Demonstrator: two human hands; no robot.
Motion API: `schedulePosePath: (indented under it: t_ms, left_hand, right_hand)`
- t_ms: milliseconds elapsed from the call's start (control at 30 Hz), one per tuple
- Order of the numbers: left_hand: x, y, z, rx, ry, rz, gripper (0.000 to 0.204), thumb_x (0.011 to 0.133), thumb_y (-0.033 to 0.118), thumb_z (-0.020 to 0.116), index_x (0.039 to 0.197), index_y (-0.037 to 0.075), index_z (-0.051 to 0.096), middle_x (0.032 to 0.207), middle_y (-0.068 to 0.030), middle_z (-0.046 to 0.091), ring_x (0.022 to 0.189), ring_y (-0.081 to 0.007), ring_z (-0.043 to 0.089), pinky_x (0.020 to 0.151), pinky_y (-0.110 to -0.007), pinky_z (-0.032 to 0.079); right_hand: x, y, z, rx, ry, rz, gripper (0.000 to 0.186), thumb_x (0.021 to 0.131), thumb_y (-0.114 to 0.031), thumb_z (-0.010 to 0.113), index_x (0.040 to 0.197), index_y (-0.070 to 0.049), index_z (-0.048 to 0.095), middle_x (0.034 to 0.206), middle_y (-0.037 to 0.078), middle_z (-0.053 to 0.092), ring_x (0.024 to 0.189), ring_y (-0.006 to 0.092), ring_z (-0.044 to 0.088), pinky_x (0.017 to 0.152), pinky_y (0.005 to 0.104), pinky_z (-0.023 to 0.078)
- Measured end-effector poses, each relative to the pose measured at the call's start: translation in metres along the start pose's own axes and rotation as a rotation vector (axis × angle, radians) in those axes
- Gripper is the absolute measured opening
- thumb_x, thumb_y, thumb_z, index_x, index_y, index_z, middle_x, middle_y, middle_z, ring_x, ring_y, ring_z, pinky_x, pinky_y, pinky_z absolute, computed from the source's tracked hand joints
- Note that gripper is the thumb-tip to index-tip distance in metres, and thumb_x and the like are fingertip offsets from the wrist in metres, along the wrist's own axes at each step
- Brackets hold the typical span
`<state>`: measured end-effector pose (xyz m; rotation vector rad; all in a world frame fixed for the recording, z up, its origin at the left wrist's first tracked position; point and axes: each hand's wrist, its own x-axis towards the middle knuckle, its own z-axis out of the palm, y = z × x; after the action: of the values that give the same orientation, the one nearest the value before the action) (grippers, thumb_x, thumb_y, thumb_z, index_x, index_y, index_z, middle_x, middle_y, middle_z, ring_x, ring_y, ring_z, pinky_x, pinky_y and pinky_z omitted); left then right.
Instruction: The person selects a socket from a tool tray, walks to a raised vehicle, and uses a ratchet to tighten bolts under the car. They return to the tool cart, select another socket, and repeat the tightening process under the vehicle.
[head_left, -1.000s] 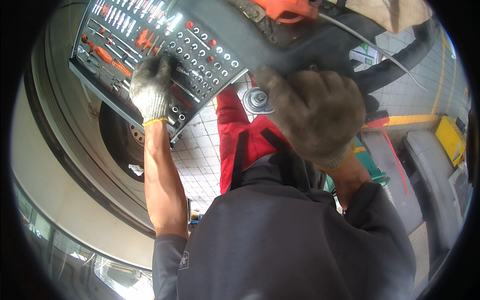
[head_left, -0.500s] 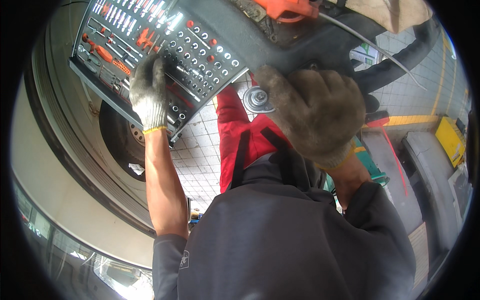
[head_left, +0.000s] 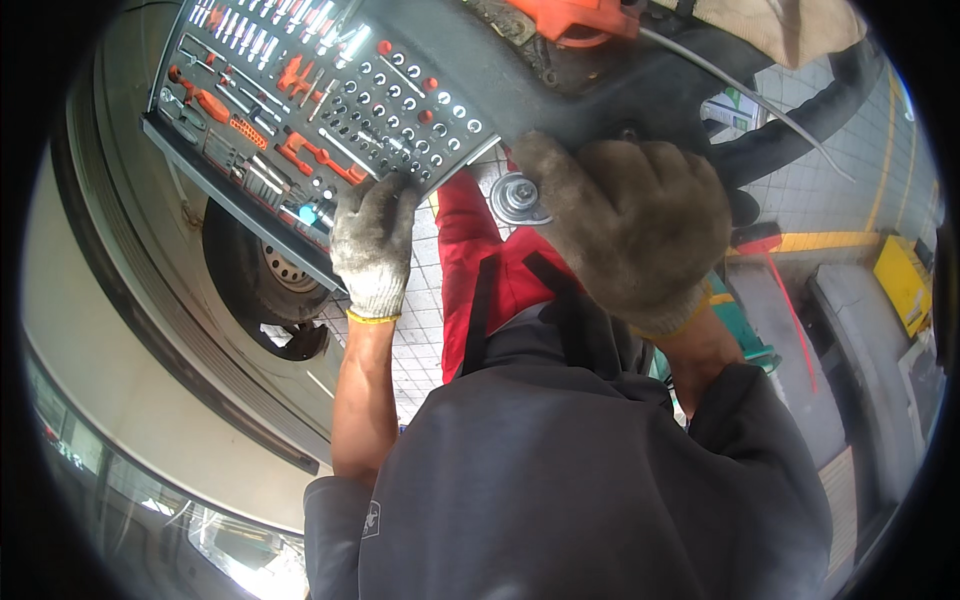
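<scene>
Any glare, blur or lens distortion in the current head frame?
Head view: glare whites out some chrome sockets in the tool tray; the left hand looks slightly soft, cause unclear; fisheye curves the pale vehicle side, and the corners go black.

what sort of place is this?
Probably a vehicle repair workshop: dark rectangular tool tray of silver metal sockets, beige vehicle body, round black-tyred wheel.

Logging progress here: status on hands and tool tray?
Left hand over tool tray. Near edge partly blocked by it. Right hand beside round metal piece.
</scene>
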<state>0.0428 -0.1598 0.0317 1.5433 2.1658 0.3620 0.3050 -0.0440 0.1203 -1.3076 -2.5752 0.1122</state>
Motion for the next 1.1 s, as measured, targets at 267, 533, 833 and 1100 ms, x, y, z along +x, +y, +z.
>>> schedulePosePath:
  t_ms: [267,533,833,1100]
  left_hand:
    - [0.017,0.018,0.006,0.156,-0.038,0.063,0.026,0.096,0.022,0.083,0.122,0.018,0.084,0.111,-0.0139,0.074,0.101,-0.0365,0.075,0.086,-0.047,0.060]
    - [0.015,0.010,0.014,0.107,0.059,0.101,0.016,0.098,0.021,0.081,0.113,0.015,0.081,0.106,-0.0125,0.074,0.095,-0.0367,0.075,0.082,-0.047,0.061]
    - [-0.010,-0.005,-0.015,-0.681,0.133,-0.327,0.014,0.107,0.011,0.077,0.116,0.002,0.070,0.105,-0.0044,0.074,0.094,-0.0123,0.068,0.088,-0.029,0.058]
    - [-0.030,0.043,-0.063,-1.126,0.194,-0.416,0.018,0.106,0.007,0.076,0.121,-0.002,0.072,0.119,-0.0105,0.073,0.103,-0.0199,0.074,0.091,-0.039,0.065]
  right_hand:
    - [0.000,0.001,0.004,-0.018,0.061,-0.025,0.045,0.080,-0.034,0.080,0.124,-0.033,0.082,0.084,-0.005,0.054,0.070,0.0193,0.055,0.060,0.0374,0.045]
    - [0.000,0.001,-0.003,0.011,0.020,-0.006,0.049,0.078,-0.034,0.083,0.127,-0.033,0.081,0.085,-0.006,0.055,0.072,0.0193,0.056,0.061,0.0378,0.046]
    - [-0.002,0.000,0.001,-0.011,0.007,-0.014,0.056,0.076,-0.034,0.083,0.132,-0.034,0.078,0.087,-0.005,0.057,0.073,0.0205,0.057,0.062,0.0388,0.047]
    - [0.001,0.002,0.001,-0.007,0.009,-0.026,0.045,0.084,-0.042,0.082,0.127,-0.033,0.079,0.084,-0.002,0.058,0.070,0.0218,0.059,0.059,0.0395,0.047]
